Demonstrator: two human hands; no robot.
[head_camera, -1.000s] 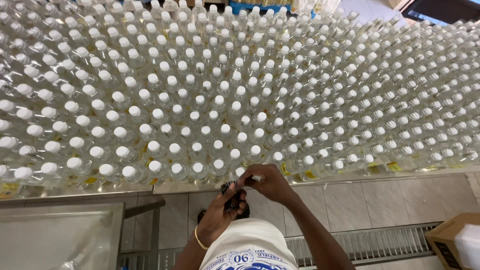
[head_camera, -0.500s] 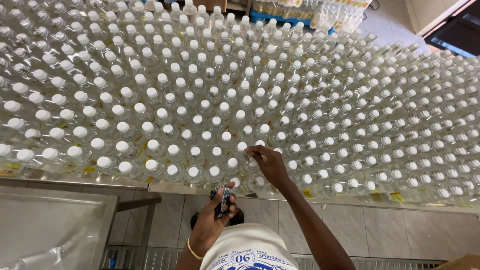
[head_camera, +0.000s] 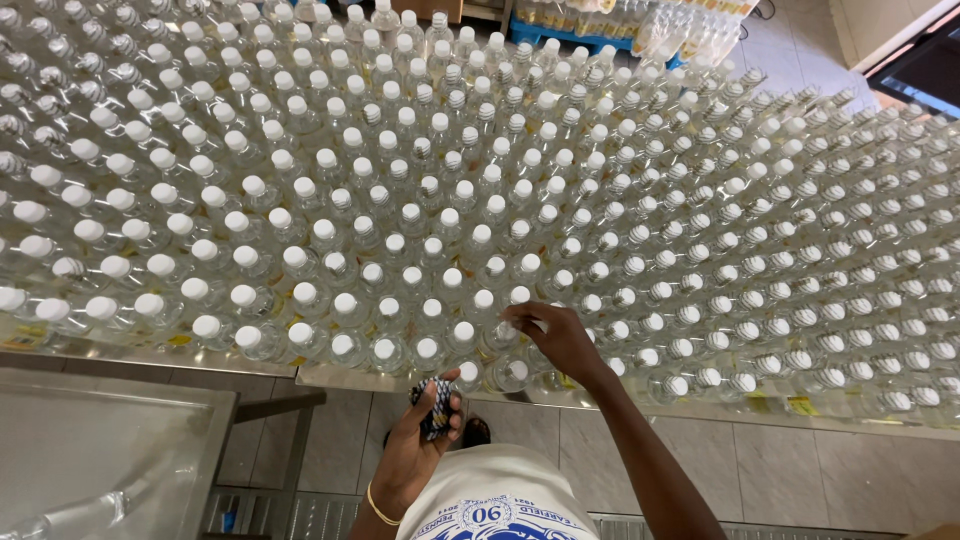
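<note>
The left hand (head_camera: 415, 455) clasps a bundle of dark seal bands (head_camera: 437, 408) ready near the body, while the right hand's fingers (head_camera: 560, 338) pinch a white-capped bottle (head_camera: 519, 296) near the table's (head_camera: 330, 378) near edge.

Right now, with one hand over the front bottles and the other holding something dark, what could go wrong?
The right hand reaches among tightly packed capped bottles; a nudge could topple neighbours. The front-row bottles stand near the table edge and might fall to the tiled floor. The left hand pinches a small dark bundle loosely; it could slip.
</note>
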